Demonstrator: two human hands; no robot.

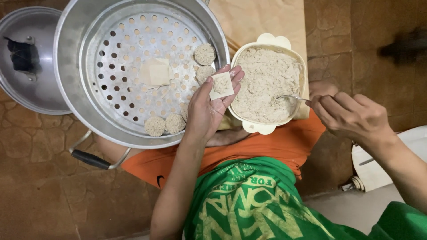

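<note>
My left hand [209, 106] lies palm up between the steamer and the bowl. It holds a square dumpling wrapper [221, 85] with a dab of filling on it. My right hand [349, 116] grips a metal spoon [290, 97] whose tip is dug into the pale minced filling in a cream bowl [267, 129]. The big metal steamer pot [71, 58] has a perforated tray. On the tray lie several filled round dumplings [204, 54] and a small stack of wrappers [155, 72].
The pot's lid [26, 84] lies upside down at the left on the brown stone floor. The pot has a black handle [91, 159] near my knee. A wooden board [258, 18] sits behind the bowl. A white object [378, 171] stands at the right.
</note>
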